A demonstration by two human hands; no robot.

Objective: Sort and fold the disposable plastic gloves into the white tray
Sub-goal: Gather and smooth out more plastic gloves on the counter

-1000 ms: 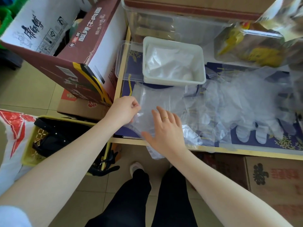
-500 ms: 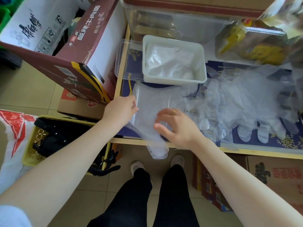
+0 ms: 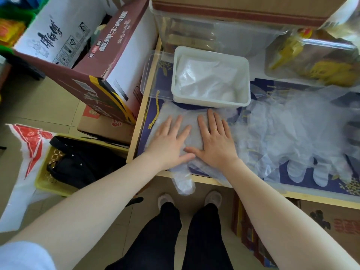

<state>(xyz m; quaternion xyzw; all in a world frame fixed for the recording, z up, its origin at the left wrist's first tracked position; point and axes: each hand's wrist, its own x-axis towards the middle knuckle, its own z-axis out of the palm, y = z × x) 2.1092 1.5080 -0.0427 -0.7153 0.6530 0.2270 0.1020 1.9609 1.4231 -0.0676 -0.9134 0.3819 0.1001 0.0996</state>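
1. Head view: both hands lie flat, fingers straight and spread, on a clear plastic glove (image 3: 191, 135) spread on the table (image 3: 214, 182)
2. The left hand (image 3: 169, 141) presses the glove's left part; the right hand (image 3: 214, 141) presses its right part, thumbs nearly meeting; neither grasps anything
3. One finger of the glove (image 3: 184, 182) hangs over the table's near edge
4. The white tray (image 3: 211, 76) stands just beyond the fingertips, with folded clear gloves (image 3: 206, 78) inside
5. A loose heap of gloves (image 3: 292, 133) lies to the right of the hands on the table
6. A clear lid (image 3: 153, 75) lies left of the tray, partly beneath it
7. A brown and white carton (image 3: 93, 61) leans beside the table's left edge
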